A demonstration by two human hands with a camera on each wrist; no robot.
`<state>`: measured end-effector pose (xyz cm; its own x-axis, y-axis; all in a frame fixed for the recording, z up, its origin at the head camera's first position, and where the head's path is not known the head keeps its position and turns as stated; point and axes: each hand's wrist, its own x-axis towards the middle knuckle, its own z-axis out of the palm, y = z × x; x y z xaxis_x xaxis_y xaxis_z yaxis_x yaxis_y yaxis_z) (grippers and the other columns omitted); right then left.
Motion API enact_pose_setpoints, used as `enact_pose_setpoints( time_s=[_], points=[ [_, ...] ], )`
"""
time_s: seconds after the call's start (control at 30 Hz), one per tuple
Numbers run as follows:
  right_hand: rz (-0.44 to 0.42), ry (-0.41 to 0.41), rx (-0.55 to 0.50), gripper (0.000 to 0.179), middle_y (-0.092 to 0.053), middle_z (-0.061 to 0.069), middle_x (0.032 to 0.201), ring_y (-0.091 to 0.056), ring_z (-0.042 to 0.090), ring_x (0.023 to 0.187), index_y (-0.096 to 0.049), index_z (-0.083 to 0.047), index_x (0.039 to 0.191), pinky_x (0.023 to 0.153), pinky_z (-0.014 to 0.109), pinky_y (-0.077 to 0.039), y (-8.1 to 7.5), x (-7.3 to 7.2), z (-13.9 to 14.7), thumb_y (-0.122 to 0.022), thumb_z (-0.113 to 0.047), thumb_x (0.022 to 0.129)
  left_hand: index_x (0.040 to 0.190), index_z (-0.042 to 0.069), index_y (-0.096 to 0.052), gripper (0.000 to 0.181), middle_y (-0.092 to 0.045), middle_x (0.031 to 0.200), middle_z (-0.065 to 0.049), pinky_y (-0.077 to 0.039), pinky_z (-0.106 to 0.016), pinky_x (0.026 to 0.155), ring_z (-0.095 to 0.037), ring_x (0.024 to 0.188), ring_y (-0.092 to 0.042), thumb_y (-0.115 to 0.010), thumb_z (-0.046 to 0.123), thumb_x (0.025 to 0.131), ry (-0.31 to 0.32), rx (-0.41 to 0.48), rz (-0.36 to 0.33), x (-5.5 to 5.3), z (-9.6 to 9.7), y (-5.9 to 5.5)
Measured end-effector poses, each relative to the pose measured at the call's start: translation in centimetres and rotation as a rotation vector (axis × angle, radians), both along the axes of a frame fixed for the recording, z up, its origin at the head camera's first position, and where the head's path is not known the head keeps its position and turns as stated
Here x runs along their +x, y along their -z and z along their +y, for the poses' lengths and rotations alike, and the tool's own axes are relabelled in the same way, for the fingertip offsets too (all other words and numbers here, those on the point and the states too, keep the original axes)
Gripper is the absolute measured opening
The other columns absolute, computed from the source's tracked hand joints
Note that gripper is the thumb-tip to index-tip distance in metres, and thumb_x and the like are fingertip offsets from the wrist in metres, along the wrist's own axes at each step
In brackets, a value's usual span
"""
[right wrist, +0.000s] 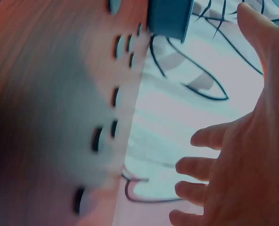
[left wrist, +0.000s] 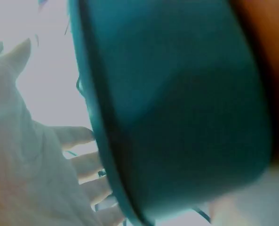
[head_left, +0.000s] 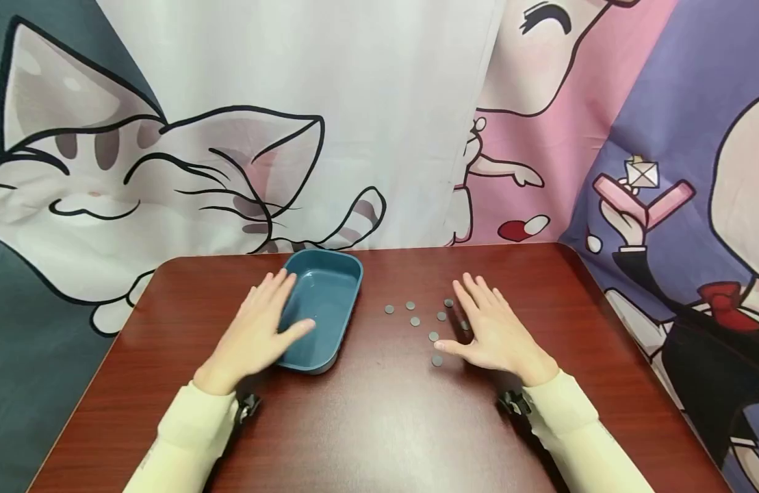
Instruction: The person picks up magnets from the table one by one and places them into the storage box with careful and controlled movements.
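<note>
A teal rectangular tray (head_left: pixel 320 301) stands left of centre on the table, with no objects visible inside it. My left hand (head_left: pixel 259 332), fingers straight, hovers over its left side; in the left wrist view the tray's outer wall (left wrist: pixel 186 103) fills the middle, beside the hand (left wrist: pixel 31 155). Several small grey discs (head_left: pixel 415 321), coin-like, lie scattered to the right of the tray. Above and beside the rightmost of them is my right hand (head_left: pixel 496 332), fingers spread and holding nothing. The right wrist view shows that hand (right wrist: pixel 243 155) raised off the table, apart from the discs (right wrist: pixel 115 96).
The reddish-brown wooden table (head_left: pixel 379 431) has rounded far corners. Directly behind it hangs a cartoon-printed curtain (head_left: pixel 404 137). A dark wrist device (head_left: pixel 248 407) sits at the left cuff, another wrist device (head_left: pixel 516 404) at the right.
</note>
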<state>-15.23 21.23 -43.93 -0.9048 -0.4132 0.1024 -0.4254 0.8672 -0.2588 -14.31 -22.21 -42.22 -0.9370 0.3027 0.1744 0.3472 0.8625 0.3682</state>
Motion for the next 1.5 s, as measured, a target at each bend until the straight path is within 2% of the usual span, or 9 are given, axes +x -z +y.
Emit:
enact_pose_setpoints(
  time_s=[0.17,0.3,0.43,0.57,0.77,1.0,1.13,1.3,1.5],
  points=[
    [0.085,-0.136,-0.062,0.089,-0.047,0.022,0.157,-0.045,0.042,0.146,-0.05,-0.001,0.15,0.12,0.058,-0.038,0.0,-1.4,-2.4,-0.076,-0.057,0.087,0.155,-0.002,-0.039,0.08,-0.044,0.157,-0.025,-0.035,-0.064,0.118,-0.044,0.144,-0.042,-0.067,0.048,0.099,-0.085,0.128,-0.025,-1.4,-3.0,-0.2],
    [0.15,-0.238,-0.088,0.057,-0.066,0.014,0.123,-0.064,0.03,0.111,-0.067,-0.001,0.13,0.1,0.046,-0.054,0.2,-2.7,-4.6,-0.081,-0.037,0.088,0.149,-0.002,-0.047,0.063,-0.06,0.136,-0.023,-0.051,-0.057,0.102,-0.038,0.12,-0.062,-0.065,0.037,0.103,-0.131,0.195,-0.102,-2.3,-4.7,0.3],
    [0.145,-0.289,-0.044,0.036,-0.058,0.003,0.094,-0.056,0.019,0.081,-0.072,-0.004,0.114,0.078,0.038,-0.053,0.2,-3.8,-7.0,-0.081,-0.028,0.088,0.134,0.001,-0.062,0.042,-0.071,0.111,-0.015,-0.055,-0.033,0.082,-0.022,0.091,-0.068,-0.065,0.029,0.103,-0.164,0.249,-0.163,-3.4,-5.5,0.9],
    [0.11,-0.301,0.009,0.025,-0.053,0.003,0.087,-0.052,0.019,0.075,-0.071,-0.006,0.106,0.074,0.038,-0.052,0.3,-4.9,-9.0,-0.079,-0.022,0.089,0.118,0.005,-0.068,0.025,-0.07,0.097,-0.011,-0.05,-0.023,0.071,-0.015,0.078,-0.063,-0.067,0.024,0.101,-0.176,0.298,-0.236,-4.0,-5.7,1.4],
    [0.075,-0.331,0.024,0.016,-0.057,0.007,0.09,-0.058,0.024,0.081,-0.071,-0.006,0.1,0.079,0.041,-0.056,0.7,-6.5,-11.2,-0.078,-0.012,0.088,0.11,0.004,-0.061,0.018,-0.063,0.09,-0.009,-0.05,-0.025,0.064,-0.016,0.072,-0.059,-0.067,0.017,0.099,-0.15,0.4,-0.384,-3.0,-5.3,1.8],
    [0.038,-0.348,0.063,0.009,-0.054,0.004,0.083,-0.055,0.022,0.08,-0.069,-0.01,0.085,0.072,0.036,-0.052,1.2,-7.8,-12.5,-0.076,-0.005,0.082,0.109,0.0,-0.052,0.019,-0.059,0.083,-0.01,-0.056,-0.029,0.065,-0.014,0.07,-0.058,-0.065,0.01,0.1,-0.121,0.561,-0.546,-1.2,-4.6,2.2],
    [0.003,-0.33,0.087,0.009,-0.058,0.005,0.085,-0.059,0.023,0.083,-0.07,-0.011,0.086,0.074,0.037,-0.055,1.6,-7.9,-12.4,-0.075,-0.005,0.082,0.107,-0.001,-0.05,0.019,-0.056,0.081,-0.011,-0.059,-0.029,0.067,-0.014,0.072,-0.06,-0.064,0.008,0.099,-0.11,0.64,-0.601,-0.4,-4.1,2.6],
    [-0.032,-0.305,0.068,0.009,-0.064,0.004,0.087,-0.064,0.024,0.084,-0.071,-0.013,0.084,0.074,0.039,-0.058,1.7,-7.6,-12.1,-0.076,-0.006,0.08,0.107,-0.001,-0.048,0.02,-0.055,0.08,-0.009,-0.059,-0.029,0.068,-0.013,0.071,-0.058,-0.064,0.007,0.099,-0.101,0.678,-0.626,0.3,-3.6,3.0],
    [-0.052,-0.29,0.032,0.018,-0.061,-0.004,0.075,-0.06,0.018,0.074,-0.071,-0.014,0.086,0.068,0.035,-0.053,1.7,-6.8,-11.8,-0.078,-0.007,0.071,0.126,-0.003,-0.044,0.033,-0.058,0.109,-0.018,-0.06,-0.03,0.07,-0.013,0.085,-0.063,-0.062,0.008,0.1,-0.082,0.704,-0.674,0.4,-3.2,3.4]
  ],
)
